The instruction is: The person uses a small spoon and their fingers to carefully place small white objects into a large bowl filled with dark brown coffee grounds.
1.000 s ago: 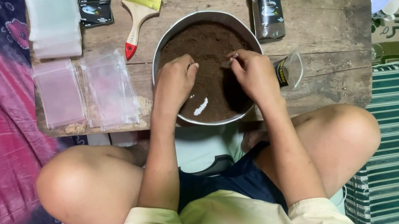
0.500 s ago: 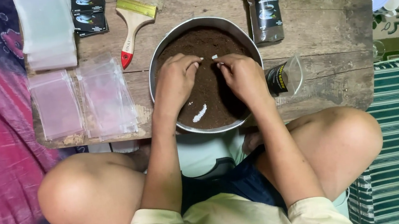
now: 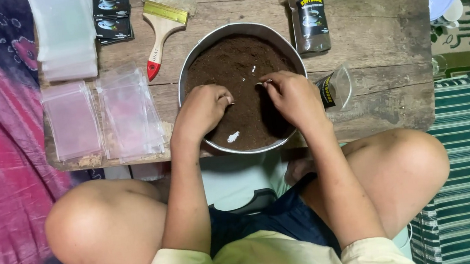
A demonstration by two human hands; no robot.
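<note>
We saw the metal bowl (image 3: 191,66) of brown powder (image 3: 236,61) standing on the wooden table (image 3: 376,27). The left hand (image 3: 202,113) was curled inside the bowl, fingers bent into the powder. The right hand (image 3: 295,97) pinched something small and white above it. A paintbrush (image 3: 159,37) lay left of the bowl, and a dark packet (image 3: 309,14) lay to its right.

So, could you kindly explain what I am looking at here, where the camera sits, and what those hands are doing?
There is no machine: a person sitting cross-legged wears a camera on the head, looking down. On the worn wooden board stands a round metal bowl of dark brown powder. The left hand and the right hand both rest in the powder; whether either grips anything is unclear. Nearby lie a wooden-handled paintbrush, empty clear plastic bags and a filled dark packet.
</note>
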